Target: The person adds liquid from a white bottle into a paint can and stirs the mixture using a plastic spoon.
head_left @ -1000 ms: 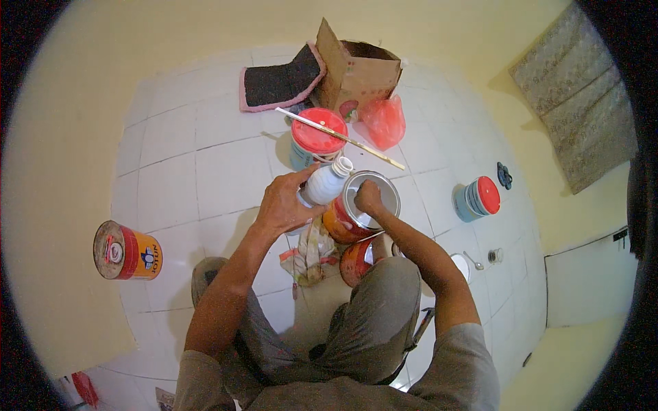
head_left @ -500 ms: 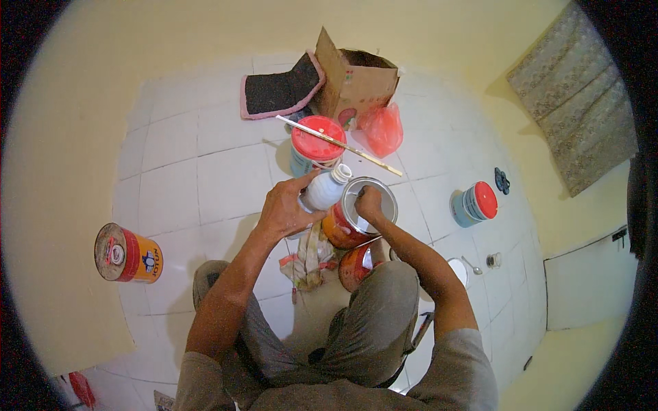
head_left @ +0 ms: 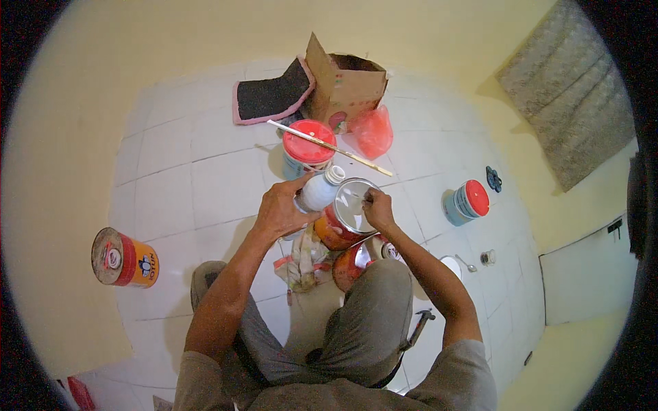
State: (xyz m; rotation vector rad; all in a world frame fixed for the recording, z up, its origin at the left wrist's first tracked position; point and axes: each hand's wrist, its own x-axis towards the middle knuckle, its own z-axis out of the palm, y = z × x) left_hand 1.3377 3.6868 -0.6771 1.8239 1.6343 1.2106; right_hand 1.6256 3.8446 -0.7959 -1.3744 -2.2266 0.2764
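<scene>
My left hand (head_left: pixel 279 209) is wrapped round a white plastic bottle (head_left: pixel 317 193), uncapped and tilted with its mouth to the upper right. Just right of it stands an open red-and-orange paint can (head_left: pixel 330 229), whose inside shows a pale whitish surface. My right hand (head_left: pixel 378 209) is over the can's right rim with its fingers pinched together. Whatever they may hold is too small to make out. Between my knees and that can sit a second red can (head_left: pixel 349 268), partly hidden by my knee, and a stained rag (head_left: pixel 303 264).
A long stick (head_left: pixel 329 146) lies across a red-lidded bucket (head_left: pixel 310 140). Behind are a cardboard box (head_left: pixel 353 92), a pink plastic bag (head_left: pixel 372 131) and a dark mat (head_left: pixel 271 94). Another paint can (head_left: pixel 127 257) stands left; right are a small bucket (head_left: pixel 466 203) and a spoon (head_left: pixel 467 263).
My right hand has risen from inside the can to its right rim. My left hand still holds the bottle at nearly the same tilt. The whole view has shifted slightly.
</scene>
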